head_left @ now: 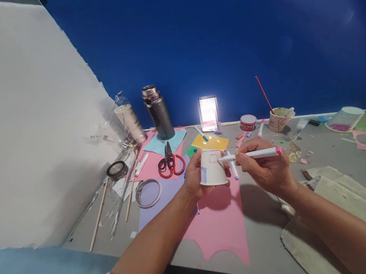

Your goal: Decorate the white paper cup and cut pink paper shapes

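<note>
My left hand (195,177) is closed around a white paper cup (213,174), held upside down with its wide rim toward the table. A pink outline and a pale purple patch are drawn on the cup's side. In my right hand (267,167) is a white marker (259,154) with a pink end, gripped between thumb and fingers. Its tip points left and meets or nearly meets the cup by the pink outline. Pink paper (224,228) with a scalloped cut edge lies under both hands, beside purple paper (175,199).
Red-handled scissors (170,162), a tape roll (148,193) and black tape (117,169) lie left. Behind stand a steel flask (159,115) and stacked paper cups (130,122). At right are a cup with a red stick (280,119), a cloth (344,217) and an overturned tub (345,119).
</note>
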Demonstrator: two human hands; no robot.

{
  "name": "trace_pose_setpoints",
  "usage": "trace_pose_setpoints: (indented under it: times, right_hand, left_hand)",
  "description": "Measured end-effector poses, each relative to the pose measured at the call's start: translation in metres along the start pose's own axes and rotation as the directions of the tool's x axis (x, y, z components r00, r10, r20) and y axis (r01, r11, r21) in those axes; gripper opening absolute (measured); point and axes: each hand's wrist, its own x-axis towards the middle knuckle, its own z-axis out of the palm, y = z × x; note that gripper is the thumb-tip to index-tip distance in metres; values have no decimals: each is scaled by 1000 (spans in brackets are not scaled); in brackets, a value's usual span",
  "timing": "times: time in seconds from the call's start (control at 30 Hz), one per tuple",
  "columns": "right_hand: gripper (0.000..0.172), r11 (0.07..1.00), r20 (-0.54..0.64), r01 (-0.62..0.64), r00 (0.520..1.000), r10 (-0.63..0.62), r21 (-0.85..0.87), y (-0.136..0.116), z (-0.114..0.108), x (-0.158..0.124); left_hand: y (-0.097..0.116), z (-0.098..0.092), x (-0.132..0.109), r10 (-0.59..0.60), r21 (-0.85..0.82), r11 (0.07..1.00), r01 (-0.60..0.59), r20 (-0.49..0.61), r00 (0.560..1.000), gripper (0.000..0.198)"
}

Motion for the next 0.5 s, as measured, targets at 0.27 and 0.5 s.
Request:
trace_pose_setpoints:
  times: [0.27,0.5]
  right_hand:
    - [13,1000,16,-11,1000,12,-25,0,-1,1]
    - [10,1000,-18,-3,1000,3,-1,0,0,1]
  left_hand:
    - [0,0,0,-1,8,1000,0,12,1000,63]
    - [-3,0,3,71,88,994,-68,-28,997,59]
